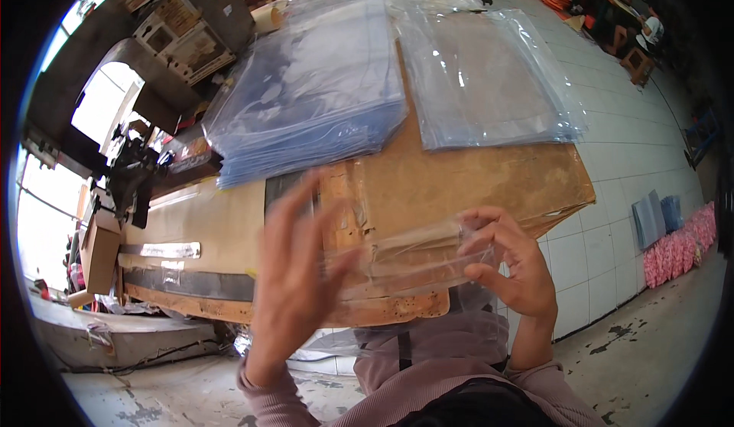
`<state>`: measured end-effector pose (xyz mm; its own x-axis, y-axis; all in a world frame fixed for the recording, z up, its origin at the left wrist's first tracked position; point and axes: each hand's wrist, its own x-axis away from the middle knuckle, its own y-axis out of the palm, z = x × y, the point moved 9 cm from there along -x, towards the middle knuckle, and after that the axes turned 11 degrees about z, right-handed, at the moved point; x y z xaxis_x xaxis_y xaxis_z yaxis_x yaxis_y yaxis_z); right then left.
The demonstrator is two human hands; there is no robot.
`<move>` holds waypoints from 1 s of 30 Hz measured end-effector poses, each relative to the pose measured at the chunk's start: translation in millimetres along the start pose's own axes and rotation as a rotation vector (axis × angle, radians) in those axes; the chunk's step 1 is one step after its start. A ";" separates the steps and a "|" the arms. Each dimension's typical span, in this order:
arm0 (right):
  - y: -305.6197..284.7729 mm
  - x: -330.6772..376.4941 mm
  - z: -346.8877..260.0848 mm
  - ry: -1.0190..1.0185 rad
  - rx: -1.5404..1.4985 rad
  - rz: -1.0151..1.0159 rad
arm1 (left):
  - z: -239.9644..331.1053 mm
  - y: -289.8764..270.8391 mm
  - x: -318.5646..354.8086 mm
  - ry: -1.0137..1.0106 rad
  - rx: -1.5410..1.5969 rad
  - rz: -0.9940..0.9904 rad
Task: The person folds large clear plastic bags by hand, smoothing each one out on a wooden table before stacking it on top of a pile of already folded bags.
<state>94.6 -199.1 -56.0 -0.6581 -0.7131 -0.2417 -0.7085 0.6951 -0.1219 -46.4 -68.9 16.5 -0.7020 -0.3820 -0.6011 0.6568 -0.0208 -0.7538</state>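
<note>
Beyond your fingers the desk, topped with brown cardboard, carries two stacks of clear bags, one ahead of each hand. You hold one clear bag stretched above the desk's near edge. Your right hand pinches its right edge between thumb and fingertips; your left hand lies open, fingers spread flat against the film. Keep that palm flat and the pinch firm, so the film stays taut.
</note>
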 end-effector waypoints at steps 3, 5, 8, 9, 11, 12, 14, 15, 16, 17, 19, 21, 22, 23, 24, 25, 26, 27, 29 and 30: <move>25.3 5.7 -0.3 0.036 -0.044 -0.059 | 25.7 17.7 -17.3 0.146 0.235 -0.248; 29.8 10.4 -3.5 -0.010 -0.046 -0.040 | 38.2 44.7 -17.7 0.065 0.590 -0.578; 22.2 12.8 -1.2 0.028 -0.107 0.053 | 40.6 57.7 -23.3 0.287 0.605 -0.703; 20.0 13.4 -2.9 0.020 -0.094 0.066 | 43.1 55.5 -28.4 0.322 0.632 -0.648; 17.2 14.4 -5.0 0.011 -0.090 0.083 | 44.5 61.3 -33.5 0.264 0.659 -0.657; 14.2 14.7 -6.3 -0.007 -0.059 0.110 | 43.4 63.8 -36.6 0.206 0.688 -0.669; 11.8 16.0 -11.0 -0.029 -0.036 0.139 | 45.2 60.5 -43.9 0.208 0.694 -0.666; 9.4 17.3 -18.5 -0.081 0.012 0.176 | 46.3 58.2 -47.3 0.209 0.708 -0.656; 7.7 18.8 -24.7 -0.133 0.060 0.214 | 46.5 57.6 -48.0 0.211 0.700 -0.658; 8.7 19.9 -23.8 -0.134 0.060 0.219 | 43.0 61.2 -48.4 0.151 0.712 -0.671; 4.5 24.1 -31.1 -0.245 0.078 0.299 | 37.9 66.8 -49.5 0.095 0.725 -0.685; 3.1 27.8 -30.5 -0.248 0.106 0.312 | 34.5 70.6 -47.6 0.013 0.835 -0.728; 2.1 29.0 -30.1 -0.250 0.135 0.324 | 36.3 69.9 -47.6 0.013 0.834 -0.729; 3.0 29.4 -29.7 -0.248 0.132 0.323 | 33.5 71.9 -45.8 -0.084 0.832 -0.749; 0.9 29.0 -25.7 -0.201 0.129 0.357 | 29.5 75.1 -43.0 -0.181 0.829 -0.768; -1.5 28.6 -20.8 -0.153 0.126 0.391 | 29.3 76.8 -41.4 -0.185 0.827 -0.770; -2.3 27.5 -20.0 -0.158 0.126 0.389 | 29.5 75.1 -43.3 -0.168 0.814 -0.734; -2.6 26.2 -17.4 -0.172 0.109 0.375 | 29.4 73.4 -45.8 -0.153 0.802 -0.699; -5.0 22.7 -11.2 -0.187 0.091 0.359 | 37.4 68.1 -53.5 -0.016 0.759 -0.649; -9.4 17.7 -1.2 -0.109 -0.111 0.365 | 45.6 62.9 -58.0 0.119 0.715 -0.601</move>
<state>89.3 -218.4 -58.0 -0.8451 -0.4026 -0.3518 -0.4600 0.8829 0.0945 48.1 -90.2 16.1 -0.9758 -0.0267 -0.2171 0.1605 -0.7614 -0.6281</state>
